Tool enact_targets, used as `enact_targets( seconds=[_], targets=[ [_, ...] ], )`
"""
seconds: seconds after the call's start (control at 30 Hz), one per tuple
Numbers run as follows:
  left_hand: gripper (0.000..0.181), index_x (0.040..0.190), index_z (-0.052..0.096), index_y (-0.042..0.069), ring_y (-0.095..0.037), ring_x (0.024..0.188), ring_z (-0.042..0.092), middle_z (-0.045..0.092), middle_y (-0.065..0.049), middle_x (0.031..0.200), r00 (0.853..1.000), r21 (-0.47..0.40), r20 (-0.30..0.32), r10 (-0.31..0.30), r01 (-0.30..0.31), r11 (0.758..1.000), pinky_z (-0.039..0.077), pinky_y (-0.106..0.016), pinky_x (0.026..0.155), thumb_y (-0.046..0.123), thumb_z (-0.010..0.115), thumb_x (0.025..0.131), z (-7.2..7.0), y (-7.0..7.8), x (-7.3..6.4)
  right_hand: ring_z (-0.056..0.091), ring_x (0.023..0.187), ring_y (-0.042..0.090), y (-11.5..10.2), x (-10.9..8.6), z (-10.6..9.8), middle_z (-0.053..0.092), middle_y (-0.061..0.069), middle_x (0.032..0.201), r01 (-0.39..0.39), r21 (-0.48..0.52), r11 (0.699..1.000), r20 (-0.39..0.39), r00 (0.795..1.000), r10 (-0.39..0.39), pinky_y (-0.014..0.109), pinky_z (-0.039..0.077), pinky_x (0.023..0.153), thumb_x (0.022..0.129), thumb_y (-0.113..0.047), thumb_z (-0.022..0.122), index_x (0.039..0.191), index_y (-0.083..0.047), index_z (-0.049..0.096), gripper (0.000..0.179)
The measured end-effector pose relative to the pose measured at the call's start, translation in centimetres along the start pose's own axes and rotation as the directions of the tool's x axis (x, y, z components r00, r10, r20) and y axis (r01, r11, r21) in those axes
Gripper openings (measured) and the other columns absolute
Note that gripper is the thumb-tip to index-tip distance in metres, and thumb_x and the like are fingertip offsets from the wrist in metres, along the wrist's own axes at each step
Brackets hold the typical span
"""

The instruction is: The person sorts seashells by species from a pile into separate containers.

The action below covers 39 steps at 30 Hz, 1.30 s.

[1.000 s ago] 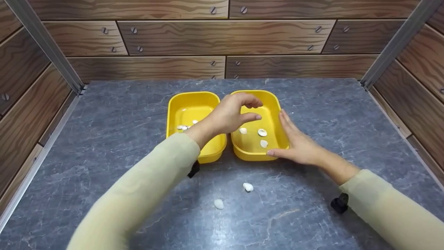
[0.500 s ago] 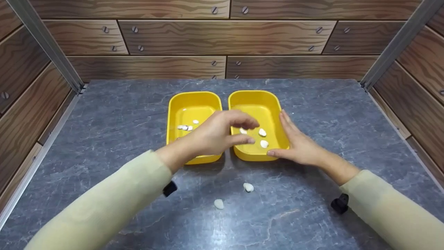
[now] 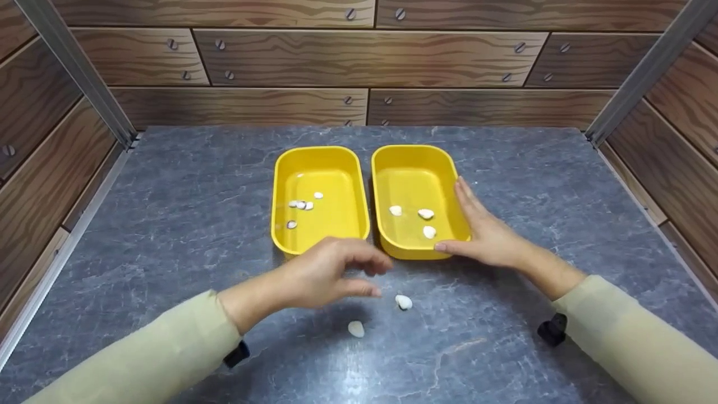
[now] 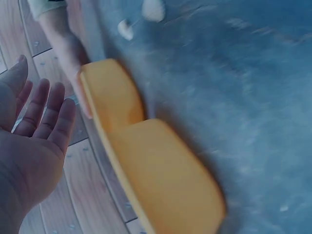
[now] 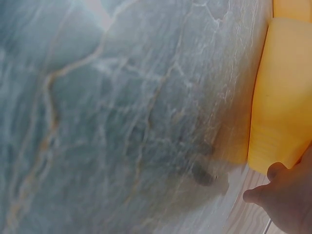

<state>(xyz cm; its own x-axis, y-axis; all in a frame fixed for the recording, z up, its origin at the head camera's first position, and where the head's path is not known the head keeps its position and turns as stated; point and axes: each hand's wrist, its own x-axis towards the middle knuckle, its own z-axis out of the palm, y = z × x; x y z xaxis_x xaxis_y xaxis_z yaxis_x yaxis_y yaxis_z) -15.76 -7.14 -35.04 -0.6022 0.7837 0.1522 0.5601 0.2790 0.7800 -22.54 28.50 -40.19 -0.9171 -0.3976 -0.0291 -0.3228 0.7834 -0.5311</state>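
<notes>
My left hand point(image 3: 322, 275) hovers in front of the yellow containers, fingers loosely curved, thumb apart, holding nothing. Just beyond its fingertips a white seashell point(image 3: 404, 302) lies on the table; a second seashell point(image 3: 356, 329) lies nearer the front. In the left wrist view the palm of the left hand point(image 4: 34, 151) shows bare. My right hand point(image 3: 493, 241) rests against the right yellow container point(image 3: 415, 182), fingers along its right wall and thumb at the front rim. Three pale shells, one a seashell point(image 3: 429, 232), lie inside it. Several small shells lie in the left yellow container point(image 3: 339, 219).
The two containers stand side by side with a narrow gap. Under them is a grey marbled table point(image 3: 196, 213). Wood-patterned walls point(image 3: 364, 59) and metal posts point(image 3: 78, 73) enclose the back and sides. Black wrist cameras, one at the left cuff point(image 3: 236, 354), sit below the sleeves.
My left hand has moved from over the right container back toward me and left, down to the loose shells. My right hand has stayed at the right container.
</notes>
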Motion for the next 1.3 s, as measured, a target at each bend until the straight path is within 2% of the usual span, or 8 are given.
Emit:
enact_targets(
  seconds=[0.1, 0.33, 0.6, 0.83, 1.1, 1.3],
  targets=[
    [0.032, 0.125, 0.075, 0.009, -0.015, 0.108, 0.069, 0.075, -0.001, 0.117, 1.000, -0.011, 0.016, -0.016, 0.017, 1.000, 0.058, -0.035, 0.098, 0.018, 0.083, 0.095, 0.7, -0.8, -1.0, 0.007, 0.159, 0.048, 0.0, 0.0, 0.0, -0.014, 0.010, 0.176, -0.003, -0.002, 1.000, 0.002, 1.000, 0.003, 0.068, 0.013, 0.124, 0.090, -0.058, 0.080, 0.170, -0.009, -0.007, 0.128],
    [0.033, 0.122, 0.076, 0.005, -0.013, 0.105, 0.070, 0.076, -0.007, 0.116, 0.997, -0.018, 0.046, -0.068, 0.069, 0.997, 0.058, -0.031, 0.097, 0.021, 0.083, 0.094, 2.3, -3.3, -2.9, 0.009, 0.159, 0.047, -0.1, 0.1, 0.1, -0.015, 0.008, 0.176, -0.016, 0.007, 1.000, 0.010, 1.000, 0.016, 0.067, 0.014, 0.124, 0.089, -0.061, 0.079, 0.170, -0.008, -0.007, 0.129],
    [0.033, 0.120, 0.077, 0.007, -0.016, 0.103, 0.069, 0.076, -0.003, 0.114, 0.991, -0.016, 0.055, -0.122, 0.123, 0.992, 0.057, -0.032, 0.096, 0.023, 0.085, 0.092, 3.4, -5.4, -4.0, 0.009, 0.159, 0.048, 0.0, 0.1, 0.1, -0.016, 0.007, 0.176, -0.018, 0.002, 1.000, 0.014, 1.000, 0.017, 0.067, 0.014, 0.124, 0.090, -0.062, 0.078, 0.170, -0.008, -0.007, 0.129],
    [0.032, 0.119, 0.078, 0.012, -0.012, 0.104, 0.065, 0.073, 0.001, 0.112, 0.992, 0.005, 0.055, -0.115, 0.115, 0.993, 0.054, -0.031, 0.097, 0.026, 0.086, 0.091, 4.0, -6.3, -4.2, 0.009, 0.159, 0.048, 0.0, 0.1, 0.1, -0.016, 0.007, 0.176, -0.023, -0.007, 1.000, 0.018, 1.000, 0.024, 0.069, 0.015, 0.123, 0.089, -0.065, 0.077, 0.170, -0.010, -0.007, 0.129],
    [0.031, 0.117, 0.079, 0.016, -0.008, 0.102, 0.062, 0.071, 0.005, 0.111, 0.995, 0.026, 0.047, -0.087, 0.086, 0.996, 0.053, -0.028, 0.094, 0.026, 0.088, 0.090, 4.2, -6.5, -4.3, 0.008, 0.159, 0.048, -0.1, 0.2, 0.1, -0.016, 0.007, 0.176, -0.020, -0.008, 1.000, 0.017, 1.000, 0.020, 0.069, 0.014, 0.123, 0.089, -0.065, 0.078, 0.170, -0.011, -0.008, 0.130],
    [0.031, 0.117, 0.079, 0.015, -0.007, 0.105, 0.061, 0.069, 0.007, 0.113, 0.995, 0.025, 0.058, -0.082, 0.081, 0.996, 0.052, -0.029, 0.098, 0.027, 0.088, 0.089, 4.3, -6.6, -4.3, 0.008, 0.159, 0.048, -0.1, 0.1, 0.1, -0.017, 0.007, 0.176, -0.020, -0.007, 1.000, 0.016, 1.000, 0.020, 0.068, 0.014, 0.123, 0.089, -0.064, 0.078, 0.170, -0.010, -0.008, 0.130]
  ],
)
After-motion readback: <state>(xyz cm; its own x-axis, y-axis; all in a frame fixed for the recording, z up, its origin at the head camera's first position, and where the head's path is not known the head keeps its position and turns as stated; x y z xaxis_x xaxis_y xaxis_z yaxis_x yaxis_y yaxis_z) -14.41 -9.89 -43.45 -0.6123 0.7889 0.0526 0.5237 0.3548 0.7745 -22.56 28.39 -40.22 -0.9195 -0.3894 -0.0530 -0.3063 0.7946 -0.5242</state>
